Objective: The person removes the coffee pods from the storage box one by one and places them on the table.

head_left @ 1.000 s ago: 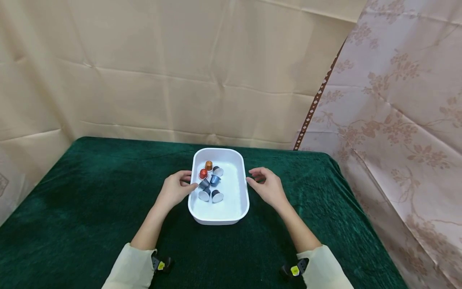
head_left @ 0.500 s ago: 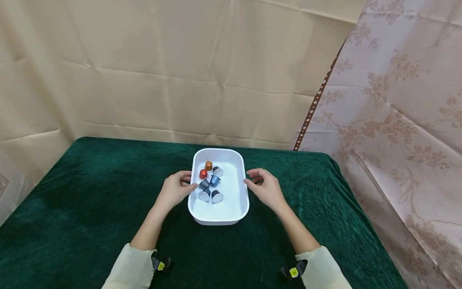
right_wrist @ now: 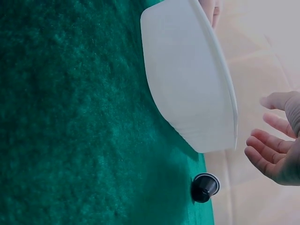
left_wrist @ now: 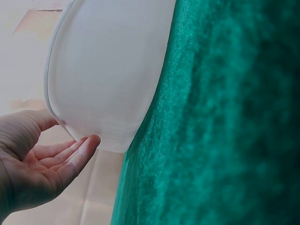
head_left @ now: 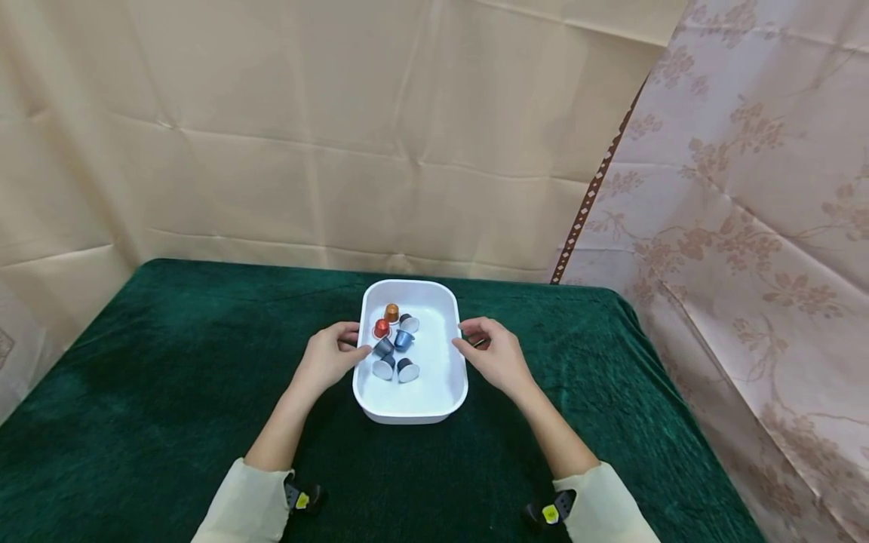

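A white plastic tray lies on the green cloth with several coffee capsules along its left half. Among them are an orange capsule, a red capsule, a blue capsule and dark ones with pale lids, such as a dark capsule. My left hand pinches the tray's left rim, thumb over it and fingers against the outer wall. Beside the right rim is my right hand, fingers loosely bent and holding nothing; the right wrist view shows it apart from the tray wall.
A single black capsule lies on the cloth outside the tray, seen in the right wrist view; the right hand mostly hides it in the head view. Green velvet cloth covers the table. Beige curtain and floral curtain hang behind.
My right hand has moved slightly left, so its thumb now appears over the tray's right rim in the head view. My left hand and the capsules stay in place.
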The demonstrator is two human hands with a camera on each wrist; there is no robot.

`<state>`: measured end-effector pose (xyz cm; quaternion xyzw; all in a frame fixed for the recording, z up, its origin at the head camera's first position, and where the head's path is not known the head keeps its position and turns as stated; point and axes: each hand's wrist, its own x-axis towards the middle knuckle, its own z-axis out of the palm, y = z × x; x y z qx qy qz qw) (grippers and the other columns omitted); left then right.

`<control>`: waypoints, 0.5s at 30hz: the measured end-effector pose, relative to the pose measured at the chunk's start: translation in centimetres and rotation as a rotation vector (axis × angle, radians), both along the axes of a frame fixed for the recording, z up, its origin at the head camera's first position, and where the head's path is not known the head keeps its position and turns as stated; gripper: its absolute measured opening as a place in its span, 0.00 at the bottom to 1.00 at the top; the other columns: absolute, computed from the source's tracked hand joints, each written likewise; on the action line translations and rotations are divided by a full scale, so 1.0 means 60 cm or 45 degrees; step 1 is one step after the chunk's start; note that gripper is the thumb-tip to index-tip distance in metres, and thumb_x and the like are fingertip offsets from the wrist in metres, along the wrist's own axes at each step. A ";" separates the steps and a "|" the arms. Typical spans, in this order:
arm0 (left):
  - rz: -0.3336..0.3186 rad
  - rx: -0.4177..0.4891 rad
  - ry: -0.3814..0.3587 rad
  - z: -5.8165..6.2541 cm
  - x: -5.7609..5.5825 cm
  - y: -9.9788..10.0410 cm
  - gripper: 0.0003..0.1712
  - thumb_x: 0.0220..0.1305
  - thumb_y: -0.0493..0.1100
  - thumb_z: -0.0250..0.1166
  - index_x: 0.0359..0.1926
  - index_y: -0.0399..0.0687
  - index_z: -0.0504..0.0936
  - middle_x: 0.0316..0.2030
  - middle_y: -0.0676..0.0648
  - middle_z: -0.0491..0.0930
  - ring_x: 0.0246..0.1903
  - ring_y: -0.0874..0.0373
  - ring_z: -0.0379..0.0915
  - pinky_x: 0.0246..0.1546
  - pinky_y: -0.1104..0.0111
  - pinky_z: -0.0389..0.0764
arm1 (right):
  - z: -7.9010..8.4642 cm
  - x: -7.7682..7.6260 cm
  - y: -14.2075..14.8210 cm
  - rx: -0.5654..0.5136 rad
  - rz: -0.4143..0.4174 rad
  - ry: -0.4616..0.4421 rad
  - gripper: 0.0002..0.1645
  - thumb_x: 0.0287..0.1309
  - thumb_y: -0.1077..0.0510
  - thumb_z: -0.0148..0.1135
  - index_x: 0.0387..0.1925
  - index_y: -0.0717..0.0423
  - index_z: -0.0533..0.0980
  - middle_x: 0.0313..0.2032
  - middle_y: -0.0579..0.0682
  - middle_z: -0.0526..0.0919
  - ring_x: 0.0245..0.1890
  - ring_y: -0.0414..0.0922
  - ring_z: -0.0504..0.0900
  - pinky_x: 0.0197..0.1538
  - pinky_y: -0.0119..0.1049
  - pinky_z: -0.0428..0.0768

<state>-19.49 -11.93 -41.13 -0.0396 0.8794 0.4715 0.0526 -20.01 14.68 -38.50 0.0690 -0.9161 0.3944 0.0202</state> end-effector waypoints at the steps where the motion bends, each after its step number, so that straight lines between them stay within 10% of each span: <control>1: 0.000 -0.001 0.000 0.000 0.000 0.000 0.29 0.60 0.45 0.63 0.61 0.42 0.69 0.50 0.40 0.77 0.41 0.53 0.78 0.38 0.68 0.81 | 0.001 0.000 -0.001 0.000 0.003 0.000 0.17 0.57 0.51 0.63 0.47 0.52 0.77 0.44 0.51 0.80 0.41 0.45 0.78 0.46 0.40 0.80; 15: -0.002 -0.009 0.000 -0.002 -0.001 0.000 0.30 0.59 0.45 0.63 0.61 0.41 0.68 0.50 0.39 0.77 0.42 0.53 0.77 0.37 0.68 0.81 | 0.004 0.002 -0.008 0.003 0.033 -0.012 0.17 0.56 0.51 0.63 0.47 0.50 0.77 0.43 0.50 0.80 0.43 0.44 0.78 0.46 0.40 0.80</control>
